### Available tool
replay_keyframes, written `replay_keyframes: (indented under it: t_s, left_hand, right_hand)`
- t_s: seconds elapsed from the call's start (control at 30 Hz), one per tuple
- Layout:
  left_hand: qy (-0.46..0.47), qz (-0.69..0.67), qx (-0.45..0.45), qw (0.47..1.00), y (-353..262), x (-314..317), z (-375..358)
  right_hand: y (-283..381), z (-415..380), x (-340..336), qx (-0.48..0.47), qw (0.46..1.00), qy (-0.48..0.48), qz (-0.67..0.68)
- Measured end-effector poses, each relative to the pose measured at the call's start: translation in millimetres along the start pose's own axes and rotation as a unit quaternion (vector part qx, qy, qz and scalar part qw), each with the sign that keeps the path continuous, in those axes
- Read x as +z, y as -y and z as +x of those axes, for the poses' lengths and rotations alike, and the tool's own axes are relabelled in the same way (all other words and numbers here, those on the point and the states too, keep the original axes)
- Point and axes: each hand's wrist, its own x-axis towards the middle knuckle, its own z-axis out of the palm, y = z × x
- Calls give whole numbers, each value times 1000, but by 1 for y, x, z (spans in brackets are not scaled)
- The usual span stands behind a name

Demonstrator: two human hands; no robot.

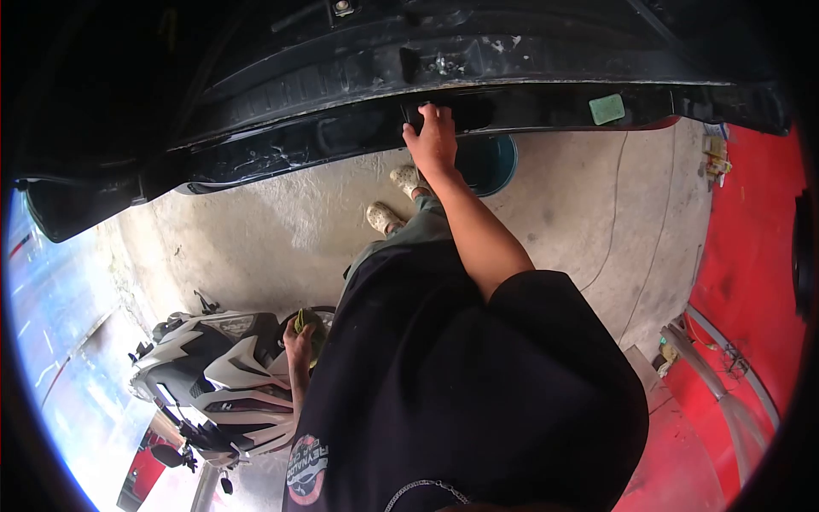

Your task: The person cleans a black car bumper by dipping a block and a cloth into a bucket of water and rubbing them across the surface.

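On the shiny black ledge [341, 132] of what looks like a car, the right hand [433, 143] is resting with its fingers bent. I cannot tell if its grip is closing on anything. Down by the person's side, the left hand [298, 343] is gripping a green and yellow thing [315, 334], maybe a cloth. The person seems to be working on the ledge, and the next move seems to be asking for light, steady fingers there. A green block [607, 109] is lying farther right on the same ledge. A dark bucket [510, 173] is standing below it, near the shoes [382, 218], so it is getting in the way of the feet. A scooter [243, 371] is crowding the left hand.
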Motion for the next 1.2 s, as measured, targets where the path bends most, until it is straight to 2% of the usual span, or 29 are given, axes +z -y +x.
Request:
replay_keyframes:
  t_s: [0.2, 0.37, 0.47, 0.53, 0.6, 0.7, 0.77, 0.8, 0.83, 0.87, 0.9, 0.97, 1.0, 1.03, 1.07, 1.13, 1.2]
  left_hand:
    - [-20, -23, 11, 999, -14, 2, 1]
    - [-10, 24, -6, 1000, -14, 2, -1]
    - [-7, -5, -5, 1000, 18, 1, 8]
    - [-6, -16, -3, 1000, 19, 4, 6]
    - [1, -40, -2, 999, 22, 5, 5]
    - [-13, 22, -6, 1000, 23, 5, 3]
    - [-7, -2, -42, 999, 20, 13, 0]
    - [-23, -18, -59, 998, 14, 12, -4]
    - [-39, -4, -78, 996, -5, 16, -13]
    - [-67, 5, -101, 993, -23, 18, -25]
    - [-77, 70, -87, 991, 9, 16, -12]
    - [-77, 82, -74, 991, -6, 18, -21]
    - [-68, 63, -74, 993, 7, 20, -15]
    - [-63, 45, -75, 994, 4, 18, -19]
    - [-50, 27, -73, 996, -1, 20, -20]
    - [-51, 24, -86, 995, -4, 20, -25]
    - [-48, 16, -86, 995, 9, 22, -24]
  right_hand:
    - [4, -34, -9, 10, 996, 88, -15]
    - [10, 7, 2, -25, 1000, 2, -10]
    - [9, -12, 9, -4, 1000, 24, -13]
    - [14, -32, 4, 7, 997, 76, -7]
    - [14, -31, 5, 5, 997, 74, 0]
    - [12, -5, 14, -12, 1000, 18, 13]
    - [18, 1, 5, -7, 1000, 16, -7]
    - [20, 0, 2, -18, 999, 27, -13]
    - [8, -9, 14, -70, 997, -7, -6]
    - [10, -22, 8, -47, 998, 25, 20]
    - [13, -31, 7, -55, 996, 54, -33]
    - [10, -29, 4, -69, 994, 81, -33]
    - [4, -21, 6, -81, 991, 98, -37]
    - [5, -15, 7, -61, 994, 76, -45]
    - [-4, -2, 14, -107, 992, 45, -56]
    - [-9, 15, 16, -90, 994, 53, -30]
    - [-12, 6, 13, -117, 992, 42, -23]
